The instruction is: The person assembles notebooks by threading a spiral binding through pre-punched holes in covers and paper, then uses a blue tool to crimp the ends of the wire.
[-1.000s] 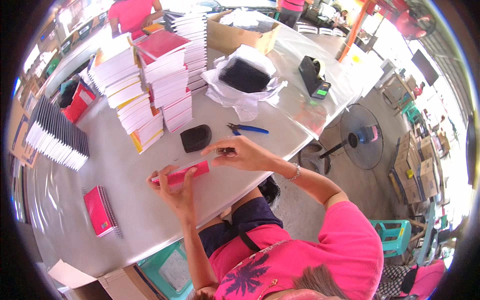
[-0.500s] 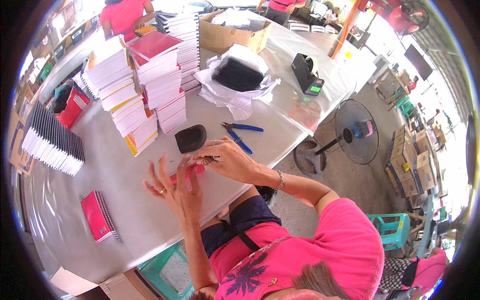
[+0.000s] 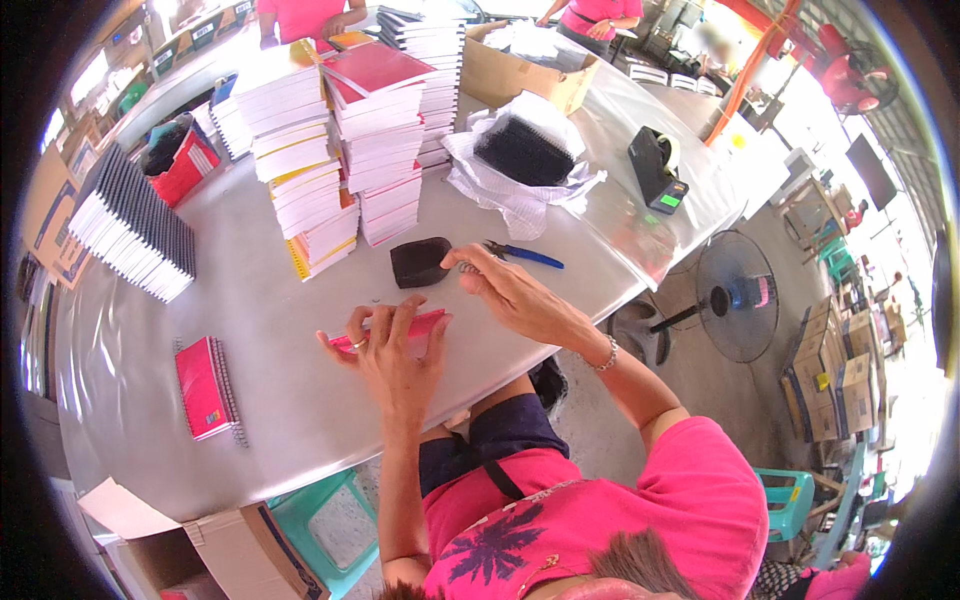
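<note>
Under my left hand is a small red notebook on the table, partly hidden by the hand. My fingers arch across its far edge, with the thumb at its near right. My right hand is just to the right of a black block, its fingers curled together; what they hold, if anything, I cannot make out. Beyond that hand lie blue-handled cutting pliers, partly covered by it. Another red spiral notebook lies at the left.
Tall stacks of notebooks stand at the back. Black coils sit on white wrapping beside a cardboard box. A tape dispenser is at the right, black-coiled books at the left. A floor fan stands beyond the table.
My left hand has come down onto the red notebook. The right hand has moved right, away from the notebook toward the pliers. The dark coil at its fingers no longer shows.
</note>
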A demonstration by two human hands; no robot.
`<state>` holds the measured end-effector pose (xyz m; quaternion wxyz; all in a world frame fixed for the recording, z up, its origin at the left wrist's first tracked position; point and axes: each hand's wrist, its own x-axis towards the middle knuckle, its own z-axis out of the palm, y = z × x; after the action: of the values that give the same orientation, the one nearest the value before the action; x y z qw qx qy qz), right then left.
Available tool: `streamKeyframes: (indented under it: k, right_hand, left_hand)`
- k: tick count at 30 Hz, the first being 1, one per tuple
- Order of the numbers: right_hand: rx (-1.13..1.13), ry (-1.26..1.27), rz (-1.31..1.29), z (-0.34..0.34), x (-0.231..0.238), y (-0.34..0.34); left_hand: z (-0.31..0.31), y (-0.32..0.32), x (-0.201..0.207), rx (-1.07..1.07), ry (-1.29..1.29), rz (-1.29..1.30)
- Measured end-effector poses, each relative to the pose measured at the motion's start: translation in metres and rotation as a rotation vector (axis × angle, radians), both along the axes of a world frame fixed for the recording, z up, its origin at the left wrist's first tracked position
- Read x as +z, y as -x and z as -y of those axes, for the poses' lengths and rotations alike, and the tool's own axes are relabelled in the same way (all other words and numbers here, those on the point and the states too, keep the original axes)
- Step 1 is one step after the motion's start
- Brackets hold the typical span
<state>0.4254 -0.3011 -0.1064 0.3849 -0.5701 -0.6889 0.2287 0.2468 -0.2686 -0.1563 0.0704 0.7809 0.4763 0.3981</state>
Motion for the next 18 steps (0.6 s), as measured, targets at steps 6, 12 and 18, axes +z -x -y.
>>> streamKeyframes:
  k: [6,12,18]
  right_hand:
    - [0.031,-0.125,0.106,0.001,0.001,-0.007]
    - [0.018,0.168,0.08,0.005,0.004,0.001]
    - [0.11,-0.089,0.113,-0.002,-0.015,-0.002]
  left_hand:
    - [-0.002,-0.008,-0.006,0.05,-0.054,0.036]
    - [-0.005,-0.006,-0.008,0.049,-0.084,0.085]
    - [-0.006,-0.006,-0.01,0.013,-0.076,0.103]
